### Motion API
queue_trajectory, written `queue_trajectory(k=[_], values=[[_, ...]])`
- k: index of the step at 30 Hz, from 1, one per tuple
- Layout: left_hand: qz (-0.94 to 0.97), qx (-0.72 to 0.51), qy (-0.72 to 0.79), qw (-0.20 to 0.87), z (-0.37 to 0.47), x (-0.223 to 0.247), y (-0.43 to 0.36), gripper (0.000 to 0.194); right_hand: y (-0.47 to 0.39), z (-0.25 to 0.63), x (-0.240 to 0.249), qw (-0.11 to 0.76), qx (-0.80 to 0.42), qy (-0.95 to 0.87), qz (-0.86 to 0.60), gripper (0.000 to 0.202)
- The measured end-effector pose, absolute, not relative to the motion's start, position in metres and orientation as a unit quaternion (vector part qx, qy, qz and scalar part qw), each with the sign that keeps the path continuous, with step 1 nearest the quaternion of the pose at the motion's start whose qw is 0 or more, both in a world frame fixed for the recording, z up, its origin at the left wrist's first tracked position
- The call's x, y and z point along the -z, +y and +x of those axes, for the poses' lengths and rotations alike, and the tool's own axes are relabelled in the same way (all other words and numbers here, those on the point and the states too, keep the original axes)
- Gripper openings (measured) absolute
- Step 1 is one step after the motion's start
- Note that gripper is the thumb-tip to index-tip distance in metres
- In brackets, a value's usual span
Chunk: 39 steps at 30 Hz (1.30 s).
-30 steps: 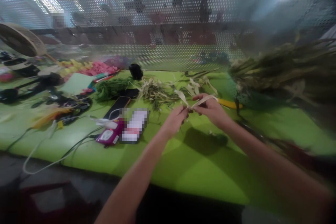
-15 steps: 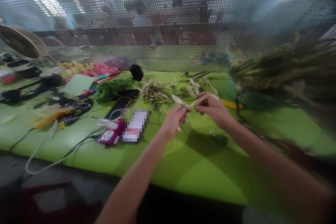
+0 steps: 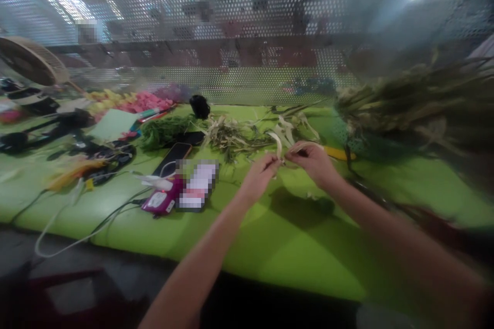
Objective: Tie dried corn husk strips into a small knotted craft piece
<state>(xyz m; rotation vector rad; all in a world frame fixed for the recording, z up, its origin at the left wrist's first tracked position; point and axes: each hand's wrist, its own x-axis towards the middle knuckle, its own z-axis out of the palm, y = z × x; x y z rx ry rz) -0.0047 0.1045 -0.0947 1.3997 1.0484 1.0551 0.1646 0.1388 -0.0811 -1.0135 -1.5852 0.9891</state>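
Observation:
Pale dried leaf strips [image 3: 278, 145] rise from the fingertips of my left hand [image 3: 259, 177], which is closed on them. My right hand [image 3: 312, 161] is pinched on another part of the pale strips, its fingertips almost meeting the left ones. Both hands are held above the green table [image 3: 285, 252]. Just behind them lie more loose pale strips [image 3: 287, 126] and a heap of dried plant pieces [image 3: 227, 133]. The exact join between the strips in my fingers is too small to make out.
On the left are a purple power socket [image 3: 163, 199], a phone [image 3: 198, 185], a dark phone [image 3: 174, 157], cables, green foliage [image 3: 162, 131] and a fan [image 3: 31, 61]. A large dried bundle [image 3: 417, 103] and a yellow object [image 3: 339, 153] are on the right.
The strip that lay slanted across both hands now stands upright and curved at my left fingertips. My left hand has moved slightly right, and the hands are closer together.

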Motion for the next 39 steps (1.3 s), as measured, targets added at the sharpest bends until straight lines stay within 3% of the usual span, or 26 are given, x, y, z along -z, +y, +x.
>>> queue_trajectory(k=[8, 15, 18, 24, 33, 39], values=[[0.497, -0.483, 0.393, 0.605, -0.005, 0.105, 0.107, 0.023, 0.145, 0.171, 0.082, 0.429, -0.416, -0.649, -0.470, 0.035], [0.335, -0.561, 0.379, 0.655, -0.012, 0.110, 0.116, 0.027, 0.127, 0.172, 0.071, 0.528, -0.148, -0.685, -0.479, 0.016], [0.323, -0.585, 0.372, 0.644, -0.013, 0.109, 0.116, 0.026, 0.112, 0.163, 0.069, 0.495, -0.108, -0.737, -0.447, 0.010], [0.319, -0.609, 0.374, 0.623, -0.009, 0.104, 0.114, 0.032, 0.104, 0.145, 0.085, 0.378, -0.169, -0.773, -0.480, 0.017], [0.430, -0.561, 0.446, 0.550, -0.013, 0.108, 0.116, 0.021, 0.117, 0.151, 0.092, 0.377, -0.256, -0.768, -0.450, 0.010], [0.408, -0.532, 0.421, 0.611, -0.018, 0.107, 0.113, 0.020, 0.125, 0.153, 0.095, 0.373, -0.385, -0.719, -0.441, 0.011]])
